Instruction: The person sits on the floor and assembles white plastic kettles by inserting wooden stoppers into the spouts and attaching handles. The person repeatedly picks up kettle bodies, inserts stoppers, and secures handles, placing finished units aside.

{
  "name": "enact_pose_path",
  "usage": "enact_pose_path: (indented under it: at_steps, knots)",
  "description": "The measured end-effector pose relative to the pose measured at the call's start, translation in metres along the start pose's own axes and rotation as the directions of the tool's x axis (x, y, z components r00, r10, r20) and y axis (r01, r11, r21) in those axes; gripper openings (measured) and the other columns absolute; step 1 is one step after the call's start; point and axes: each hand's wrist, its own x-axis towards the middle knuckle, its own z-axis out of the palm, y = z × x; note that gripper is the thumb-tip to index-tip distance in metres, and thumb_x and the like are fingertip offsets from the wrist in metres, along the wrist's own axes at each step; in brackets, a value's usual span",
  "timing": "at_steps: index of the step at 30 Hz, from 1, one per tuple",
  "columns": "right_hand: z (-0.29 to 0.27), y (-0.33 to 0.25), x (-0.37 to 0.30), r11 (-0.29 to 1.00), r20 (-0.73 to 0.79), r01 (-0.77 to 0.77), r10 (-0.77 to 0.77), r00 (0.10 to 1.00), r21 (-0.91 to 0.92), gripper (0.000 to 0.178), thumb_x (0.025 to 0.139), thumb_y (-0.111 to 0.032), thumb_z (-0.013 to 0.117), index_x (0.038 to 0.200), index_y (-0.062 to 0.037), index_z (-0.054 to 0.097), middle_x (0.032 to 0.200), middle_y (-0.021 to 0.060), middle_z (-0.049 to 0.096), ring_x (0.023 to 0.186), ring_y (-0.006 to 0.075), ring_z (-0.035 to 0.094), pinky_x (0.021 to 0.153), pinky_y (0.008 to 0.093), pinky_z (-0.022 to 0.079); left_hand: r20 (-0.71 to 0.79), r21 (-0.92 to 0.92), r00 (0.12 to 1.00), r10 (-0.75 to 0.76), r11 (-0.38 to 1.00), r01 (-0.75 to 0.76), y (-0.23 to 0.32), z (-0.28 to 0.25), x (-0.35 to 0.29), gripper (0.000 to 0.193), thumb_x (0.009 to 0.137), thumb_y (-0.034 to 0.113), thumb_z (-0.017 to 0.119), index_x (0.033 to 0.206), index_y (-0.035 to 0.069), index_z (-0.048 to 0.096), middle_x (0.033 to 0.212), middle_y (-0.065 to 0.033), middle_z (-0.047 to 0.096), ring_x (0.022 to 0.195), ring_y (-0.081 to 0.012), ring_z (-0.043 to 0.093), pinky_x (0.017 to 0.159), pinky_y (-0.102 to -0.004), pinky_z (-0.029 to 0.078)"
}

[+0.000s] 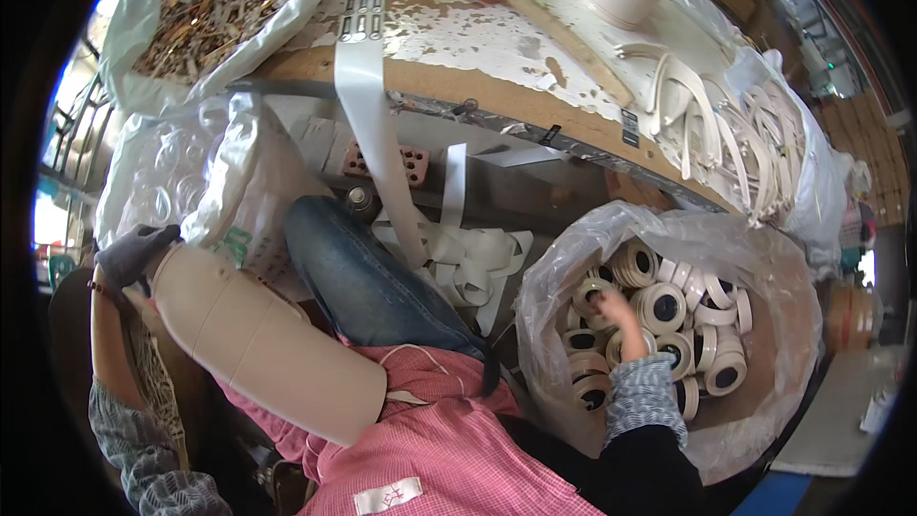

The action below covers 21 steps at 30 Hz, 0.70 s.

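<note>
At about four o'clock in the view, the right hand (611, 309) reaches down into a clear plastic bag (764, 258) packed with rolls of white tape (659, 306), its fingers curled onto one roll near the left side of the heap; whether that roll is actually gripped cannot be told. By the look of it, the step in hand is picking a roll out of the bag, and lifting it free would call for a firm pinch on its rim, since the rolls lie crowded and touching. They are round, off-white, with dark open cores, some flat and some on edge. At eight o'clock the gloved left hand (134, 253) is closed around the narrow end of a beige tapered sleeve (267, 344), which lies across the lap. A workbench (458, 86) stands at twelve o'clock.
</note>
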Motion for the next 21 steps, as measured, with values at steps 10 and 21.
enact_pose_path:
  at_steps: [10, 21]
  knots:
    - [0.112, 0.085, 0.008, 0.729, -0.239, -0.005, -0.218, 0.946, -0.685, 0.025, 0.087, -0.020, 0.050, 0.108, -0.0131, 0.063, 0.113, 0.0126, 0.054, 0.110, 0.0334, 0.049, 0.090, 0.0545, 0.037, -0.313, -0.026, 0.905, 0.287, 0.950, -0.311, 0.084, 0.045, -0.072, 0.044, 0.090, 0.036, 0.059, 0.123, 0.006, 0.058, 0.124, -0.0119, 0.057, 0.115, -0.0219, 0.053, 0.100, -0.0324, 0.040]
    - [0.093, 0.060, 0.036, 0.641, -0.079, 0.062, -0.190, 0.979, -0.765, 0.025, 0.088, -0.025, 0.052, 0.108, -0.0169, 0.064, 0.116, 0.0094, 0.059, 0.117, 0.0277, 0.046, 0.099, 0.0521, 0.032, -0.368, 0.805, 0.719, 0.589, 0.590, -0.071, 0.127, 0.032, -0.126, 0.044, 0.082, 0.008, 0.058, 0.125, 0.003, 0.054, 0.130, -0.0175, 0.055, 0.121, -0.0333, 0.052, 0.102, -0.0390, 0.042]
